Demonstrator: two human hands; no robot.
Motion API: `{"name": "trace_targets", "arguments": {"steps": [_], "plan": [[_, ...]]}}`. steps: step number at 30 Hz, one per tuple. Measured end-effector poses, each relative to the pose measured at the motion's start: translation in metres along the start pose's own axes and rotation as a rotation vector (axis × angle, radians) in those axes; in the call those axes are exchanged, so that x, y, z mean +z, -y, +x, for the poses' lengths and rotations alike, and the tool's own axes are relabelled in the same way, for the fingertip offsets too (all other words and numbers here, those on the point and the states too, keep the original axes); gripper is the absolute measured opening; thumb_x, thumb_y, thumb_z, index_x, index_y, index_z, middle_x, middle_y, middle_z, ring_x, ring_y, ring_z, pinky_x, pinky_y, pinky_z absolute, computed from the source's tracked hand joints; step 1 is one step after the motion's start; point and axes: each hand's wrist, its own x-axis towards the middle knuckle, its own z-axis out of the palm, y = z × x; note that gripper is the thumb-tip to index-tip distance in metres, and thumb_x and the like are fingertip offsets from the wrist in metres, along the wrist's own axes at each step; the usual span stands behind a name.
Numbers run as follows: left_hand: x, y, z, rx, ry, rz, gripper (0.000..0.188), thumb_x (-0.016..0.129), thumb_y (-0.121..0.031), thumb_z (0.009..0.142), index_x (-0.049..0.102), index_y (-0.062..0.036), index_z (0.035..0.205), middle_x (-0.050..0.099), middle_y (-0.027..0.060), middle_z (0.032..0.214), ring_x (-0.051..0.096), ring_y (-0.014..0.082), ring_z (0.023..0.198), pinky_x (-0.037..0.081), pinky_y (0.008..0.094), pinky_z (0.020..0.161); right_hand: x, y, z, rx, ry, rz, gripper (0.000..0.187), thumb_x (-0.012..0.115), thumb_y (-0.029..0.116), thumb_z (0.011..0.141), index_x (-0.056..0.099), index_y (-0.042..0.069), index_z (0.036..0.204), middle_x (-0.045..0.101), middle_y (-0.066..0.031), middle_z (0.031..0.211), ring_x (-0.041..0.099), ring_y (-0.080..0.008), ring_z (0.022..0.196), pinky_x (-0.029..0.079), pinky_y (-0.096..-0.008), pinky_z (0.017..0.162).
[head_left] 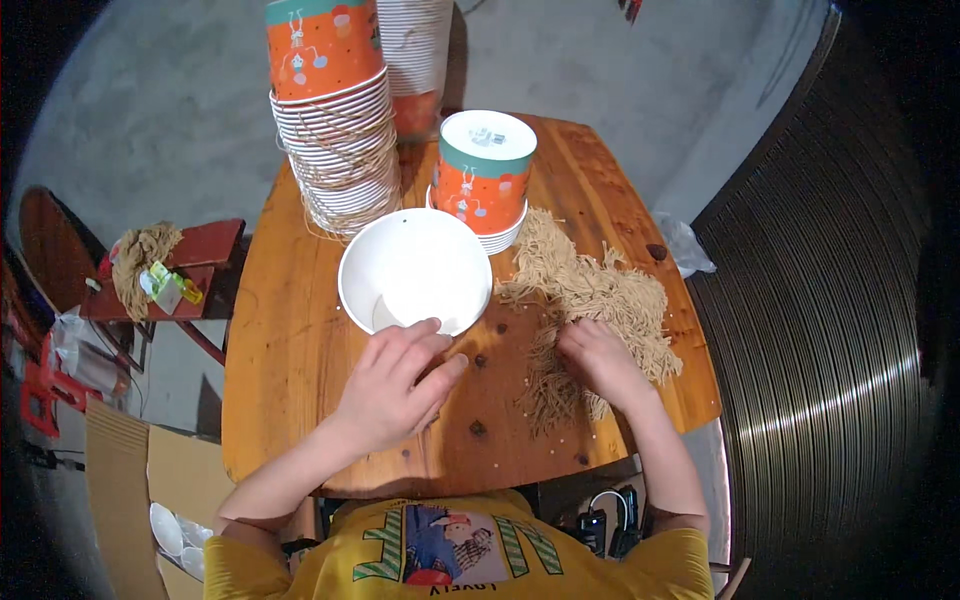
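A white paper bucket (pixel 400 262) stands mouth up in the middle of the wooden table, its inside showing. My left hand (pixel 398 385) is at the bucket's near rim, with bent fingers over the edge and the thumb apart; it grips nothing. To the right lies a loose heap of beige string (pixel 610 300). My right hand (pixel 598 358) is down in the heap's near side, fingers curled into the strands; its fingertips are partly hidden. Behind the bucket, an orange and green paper bucket (pixel 482 185) sits upside down over several white rims.
A tall stack of paper buckets (pixel 338 150) with string draped round it stands at the table's back left, another stack (pixel 412 60) behind it. Left of the table (pixel 300 400) are a red bench (pixel 205 260) with more string and an open cardboard box (pixel 120 500). A ribbed shutter (pixel 820 350) rises at right.
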Motion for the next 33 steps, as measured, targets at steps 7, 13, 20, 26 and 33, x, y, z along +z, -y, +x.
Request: {"name": "trace_targets", "arguments": {"steps": [7,13,20,26,33], "plan": [[0.007,-0.024,0.016,-0.261,0.027,-0.74,0.047,0.062,-0.012,0.075,0.053,0.0001,0.12,0.051,0.0146,0.12,0.05,0.0337,0.114,0.042,0.0424,0.095,0.004,0.024,0.005,0.097,-0.216,0.294,0.021,0.058,0.009,0.078,0.062,0.005,0.098,0.059,-0.0113,0.096,0.055,-0.0288,0.096,0.045,-0.0371,0.084],[0.049,-0.031,0.011,-0.258,0.087,-0.556,0.041,0.06,-0.012,0.082,0.051,-0.0015,0.12,0.051,0.0154,0.116,0.051,0.0324,0.11,0.047,0.0382,0.088,0.044,0.007,0.006,0.166,-0.263,0.329,0.014,0.064,0.007,0.077,0.063,0.006,0.091,0.059,-0.0098,0.09,0.056,-0.0289,0.089,0.047,-0.0374,0.078],[0.053,-0.029,-0.005,-0.269,0.261,-0.589,0.038,0.057,-0.011,0.084,0.051,-0.0016,0.12,0.051,0.0161,0.116,0.051,0.0333,0.11,0.046,0.0403,0.089,0.049,-0.009,-0.006,0.15,-0.236,0.342,0.011,0.065,0.006,0.075,0.059,0.004,0.084,0.057,-0.0098,0.086,0.054,-0.0291,0.086,0.046,-0.0385,0.075],[0.048,-0.03,0.006,-0.508,0.139,-0.959,0.037,0.058,-0.007,0.086,0.048,-0.0007,0.12,0.053,0.0181,0.112,0.053,0.0374,0.105,0.047,0.0411,0.088,-0.007,0.04,0.027,0.029,-0.334,0.638,0.009,0.065,0.003,0.075,0.059,0.001,0.081,0.055,-0.0119,0.075,0.056,-0.0296,0.07,0.047,-0.0357,0.065],[0.057,-0.028,0.011,-0.361,0.098,-0.779,0.033,0.056,-0.006,0.088,0.047,0.0002,0.119,0.053,0.0208,0.107,0.054,0.0382,0.103,0.047,0.041,0.083,-0.019,0.05,0.026,0.249,-0.303,0.679,0.02,0.064,0.008,0.081,0.063,0.003,0.101,0.063,-0.0165,0.1,0.061,-0.0322,0.093,0.049,-0.0383,0.082]]}}
